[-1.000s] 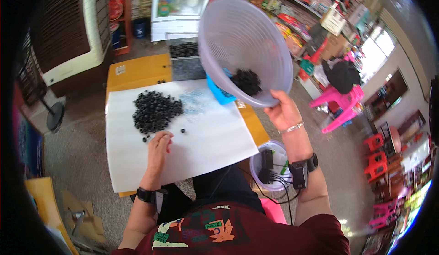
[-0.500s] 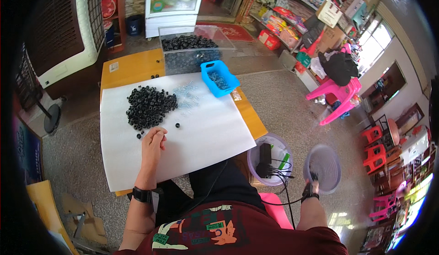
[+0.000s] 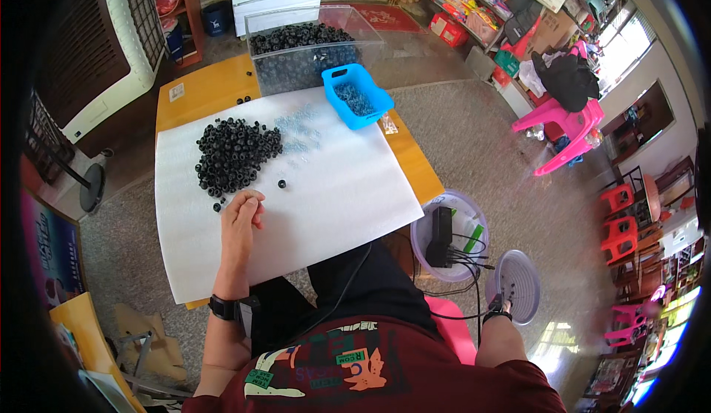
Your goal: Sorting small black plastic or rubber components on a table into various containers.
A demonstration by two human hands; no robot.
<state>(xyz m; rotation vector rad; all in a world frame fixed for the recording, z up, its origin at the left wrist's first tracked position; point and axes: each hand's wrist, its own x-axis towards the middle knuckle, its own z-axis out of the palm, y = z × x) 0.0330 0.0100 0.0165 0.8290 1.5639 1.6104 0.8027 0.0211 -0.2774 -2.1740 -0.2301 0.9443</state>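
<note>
Fingers [image 3: 253,204] of the left hand [image 3: 241,224] are curled loosely together on the white sheet [image 3: 333,191], nothing visibly pinched. A pile of black rings [image 3: 233,154] lies just beyond them, toward the desk's [image 3: 211,91] far left corner, strays closest. No long axis is offered by such round pieces. Off the desk, a pale perforated bowl [image 3: 518,283] is gripped low by the right hand [image 3: 498,302].
</note>
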